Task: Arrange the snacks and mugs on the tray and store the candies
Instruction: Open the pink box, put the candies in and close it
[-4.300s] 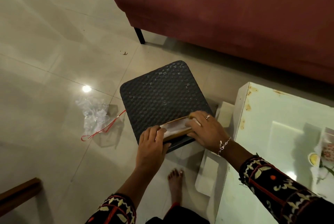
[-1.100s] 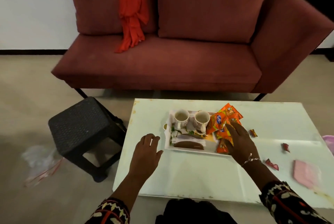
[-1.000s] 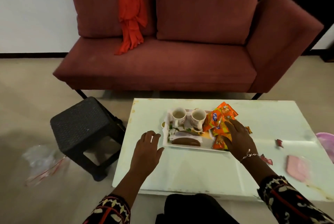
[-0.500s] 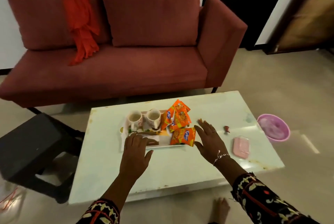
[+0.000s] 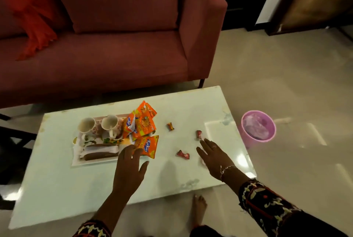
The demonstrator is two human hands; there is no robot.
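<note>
Sleeves (image 5: 267, 206) with a light pattern on black enter from the bottom edge, and a bare foot (image 5: 198, 208) shows on the floor between them, just under the table's near edge. Left hand (image 5: 129, 169), lower centre, lies flat and spread over the table (image 5: 57, 183), its fingertips reaching the near right corner of the tray (image 5: 76, 162) and the lowest orange snack packet (image 5: 148, 146); it grips nothing. Right hand (image 5: 214, 157), right of centre, is also open with fingers fanned, palm down and empty, a bracelet at the wrist. Three wrapped candies lie loose on the tabletop: one (image 5: 183, 154) between the two hands, one (image 5: 198, 134) just beyond the right fingertips, one (image 5: 170, 126) farther up near the packets. On the tray, dark brown long pieces (image 5: 99, 155) lie along the near side, two mugs (image 5: 107, 123) stand side by side at the far side, and more orange packets (image 5: 143, 120) pile at its right end, spilling over the edge. Right of the table, a pink bin (image 5: 257, 128) stands on the floor. Across the upper left runs a red sofa (image 5: 114, 45) with an orange cloth (image 5: 32, 16) draped on it.
</note>
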